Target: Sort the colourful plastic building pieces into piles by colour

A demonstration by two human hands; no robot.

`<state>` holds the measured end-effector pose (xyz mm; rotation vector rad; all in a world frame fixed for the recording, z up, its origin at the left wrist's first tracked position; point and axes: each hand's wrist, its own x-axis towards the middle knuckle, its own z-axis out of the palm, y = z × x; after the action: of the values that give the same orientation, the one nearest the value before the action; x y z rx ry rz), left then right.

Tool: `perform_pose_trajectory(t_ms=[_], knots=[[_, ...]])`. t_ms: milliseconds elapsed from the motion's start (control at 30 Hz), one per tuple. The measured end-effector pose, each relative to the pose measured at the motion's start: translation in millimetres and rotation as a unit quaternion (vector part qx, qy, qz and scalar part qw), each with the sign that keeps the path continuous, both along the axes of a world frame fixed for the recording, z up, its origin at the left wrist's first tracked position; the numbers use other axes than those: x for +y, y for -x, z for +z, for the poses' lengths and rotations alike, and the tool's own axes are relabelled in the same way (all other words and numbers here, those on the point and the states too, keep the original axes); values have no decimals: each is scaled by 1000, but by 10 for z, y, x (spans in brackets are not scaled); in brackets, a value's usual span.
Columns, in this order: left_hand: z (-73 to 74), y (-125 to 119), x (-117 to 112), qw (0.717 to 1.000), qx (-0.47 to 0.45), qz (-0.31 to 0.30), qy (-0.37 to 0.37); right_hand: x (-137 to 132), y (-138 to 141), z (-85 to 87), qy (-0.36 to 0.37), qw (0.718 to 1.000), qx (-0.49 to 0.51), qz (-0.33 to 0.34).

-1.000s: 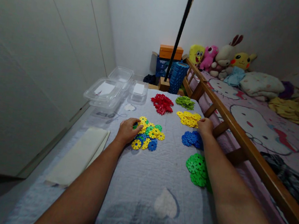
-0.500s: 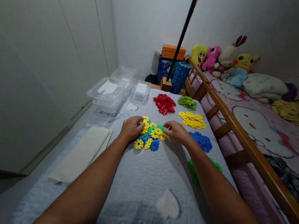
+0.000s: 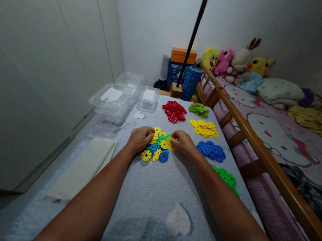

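A mixed pile of yellow, green and blue plastic discs (image 3: pixel 159 146) lies on the grey quilted cloth (image 3: pixel 150 198). My left hand (image 3: pixel 139 139) rests on the pile's left edge, fingers curled over the discs. My right hand (image 3: pixel 182 142) is at the pile's right edge, fingers pinched on a yellow disc. Sorted heaps lie nearby: red discs (image 3: pixel 174 111), light green discs (image 3: pixel 199 109), yellow discs (image 3: pixel 204 128), blue discs (image 3: pixel 211 151) and bright green discs (image 3: pixel 225 177) partly behind my right forearm.
Clear plastic containers (image 3: pixel 113 98) stand at the back left, a folded pale cloth (image 3: pixel 85 166) at the left. A wooden bed rail (image 3: pixel 253 142) runs along the right, with plush toys (image 3: pixel 237 61) behind. A black pole (image 3: pixel 193 34) stands at the far end.
My right hand came from the yellow heap near the rail leftward to the mixed pile and now pinches a disc there. My left hand stayed on the pile.
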<state>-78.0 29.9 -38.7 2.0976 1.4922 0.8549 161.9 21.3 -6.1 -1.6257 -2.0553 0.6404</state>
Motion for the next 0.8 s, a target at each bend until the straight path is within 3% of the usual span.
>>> perform_pose_trajectory(t_ms=[167,300,400,500,800], knots=[[-49,26,38,996,-78,-46,25,128,-368,51,21,985,160,-53],[-89,34,59,990,-135,-13,23,284,-890,110,-18,953,219,-209],[-111,36,74,989,-144,14,27,414,-1284,109,-53,920,204,-332],[-119,38,82,990,-134,20,29,526,-1558,68,-60,905,154,-392],[-63,41,51,992,-118,24,39,699,-1724,-186,-42,895,71,-438]])
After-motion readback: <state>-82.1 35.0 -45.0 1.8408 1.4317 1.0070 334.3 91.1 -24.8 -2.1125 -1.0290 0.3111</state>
